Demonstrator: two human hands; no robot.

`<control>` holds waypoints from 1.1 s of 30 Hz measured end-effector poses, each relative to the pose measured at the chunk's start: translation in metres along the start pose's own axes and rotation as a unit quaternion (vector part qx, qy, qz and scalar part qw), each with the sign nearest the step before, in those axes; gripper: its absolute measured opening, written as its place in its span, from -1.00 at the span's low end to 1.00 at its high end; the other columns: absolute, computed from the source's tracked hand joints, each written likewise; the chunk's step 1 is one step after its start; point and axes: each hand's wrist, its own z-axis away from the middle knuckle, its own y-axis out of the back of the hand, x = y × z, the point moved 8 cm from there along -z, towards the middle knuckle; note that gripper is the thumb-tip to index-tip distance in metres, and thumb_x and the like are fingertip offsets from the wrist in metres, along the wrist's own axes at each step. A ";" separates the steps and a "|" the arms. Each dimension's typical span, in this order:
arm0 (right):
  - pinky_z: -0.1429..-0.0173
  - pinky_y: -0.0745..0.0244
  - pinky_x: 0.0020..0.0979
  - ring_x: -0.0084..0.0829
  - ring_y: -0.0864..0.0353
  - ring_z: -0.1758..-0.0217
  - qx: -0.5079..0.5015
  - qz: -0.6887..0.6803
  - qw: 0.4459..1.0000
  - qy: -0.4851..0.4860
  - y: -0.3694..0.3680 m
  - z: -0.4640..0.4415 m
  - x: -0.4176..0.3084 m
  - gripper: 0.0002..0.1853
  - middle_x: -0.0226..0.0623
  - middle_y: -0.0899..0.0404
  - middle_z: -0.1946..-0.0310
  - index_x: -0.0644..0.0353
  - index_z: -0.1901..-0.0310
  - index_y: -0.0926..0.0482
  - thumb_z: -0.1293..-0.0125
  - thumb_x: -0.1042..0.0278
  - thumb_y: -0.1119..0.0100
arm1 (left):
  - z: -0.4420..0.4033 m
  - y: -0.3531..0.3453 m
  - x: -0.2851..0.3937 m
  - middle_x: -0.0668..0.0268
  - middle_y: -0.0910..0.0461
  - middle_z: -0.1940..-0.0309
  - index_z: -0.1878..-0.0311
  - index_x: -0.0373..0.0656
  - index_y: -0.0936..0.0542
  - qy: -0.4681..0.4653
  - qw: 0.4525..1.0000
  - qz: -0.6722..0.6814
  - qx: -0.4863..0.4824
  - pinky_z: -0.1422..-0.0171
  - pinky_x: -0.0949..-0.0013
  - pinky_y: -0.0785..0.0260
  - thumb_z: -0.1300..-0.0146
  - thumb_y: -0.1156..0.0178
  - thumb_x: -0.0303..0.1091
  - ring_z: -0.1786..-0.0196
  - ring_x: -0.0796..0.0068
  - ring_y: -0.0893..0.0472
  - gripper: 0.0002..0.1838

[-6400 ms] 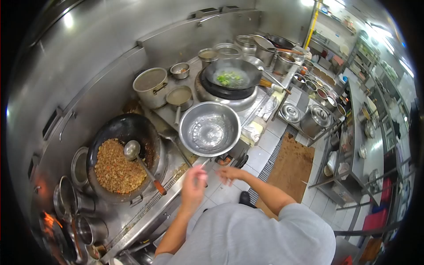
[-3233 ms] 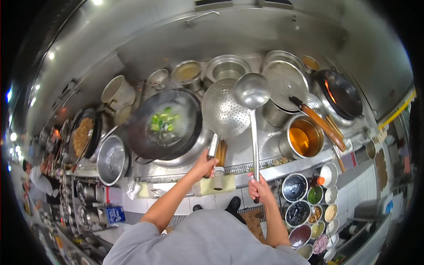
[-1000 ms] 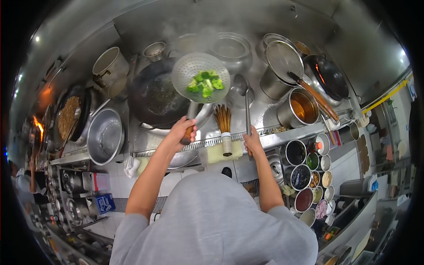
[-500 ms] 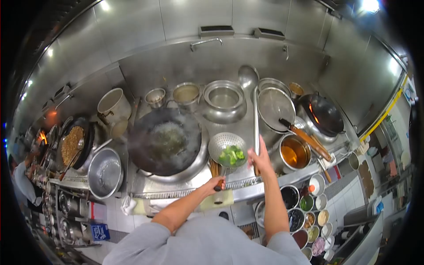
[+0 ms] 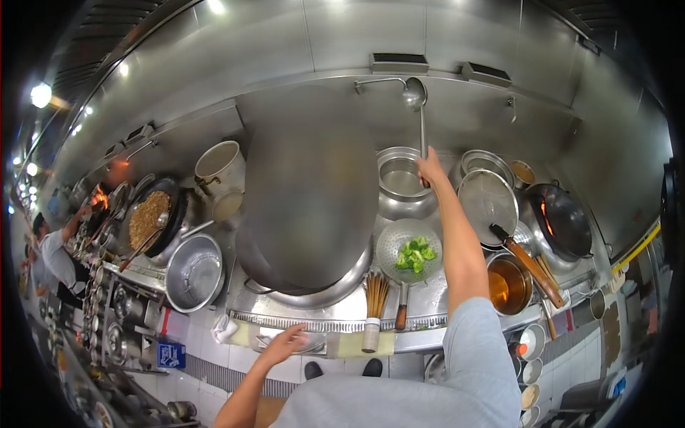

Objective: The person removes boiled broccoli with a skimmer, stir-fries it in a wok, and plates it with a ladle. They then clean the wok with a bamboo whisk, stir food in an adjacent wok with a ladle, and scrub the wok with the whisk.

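My right hand point(image 5: 431, 170) is raised and wrapped round the handle of a metal ladle point(image 5: 415, 94), whose bowl is up by the wall tap point(image 5: 378, 83). My left hand point(image 5: 287, 344) is low in front of the stove edge, fingers apart, holding nothing. A perforated strainer point(image 5: 390, 245) rests on the steel top with green broccoli point(image 5: 415, 255) in it, its wooden handle toward me. Left of that handle stands a bamboo brush point(image 5: 375, 299). The large wok point(image 5: 255, 260) is mostly hidden by a grey blurred patch, so its contents cannot be seen.
At the left are a steel basin point(image 5: 194, 272), a wok of browned food point(image 5: 153, 217) and a tall pot point(image 5: 220, 165). At the right are a mesh sieve point(image 5: 488, 207), an oil pot point(image 5: 509, 285) and another wok point(image 5: 560, 220). Co-workers point(image 5: 56, 250) stand far left.
My left hand has let go of the strainer, which now lies on the stove top, and moved left. My right hand has lifted the ladle forward to the wall tap.
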 end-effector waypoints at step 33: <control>0.77 -0.21 -0.50 -0.70 -0.26 0.75 -0.229 -0.305 0.909 -0.170 -0.122 0.295 0.060 -0.57 -0.50 -0.37 0.57 0.21 -0.25 -0.32 -0.41 0.33 -0.10 | 0.046 0.109 -0.027 0.30 -0.62 0.19 -0.18 -0.15 -0.53 -0.125 0.975 0.031 0.183 0.05 0.41 -0.43 -0.39 -0.17 -0.28 0.15 0.52 -0.56 -0.66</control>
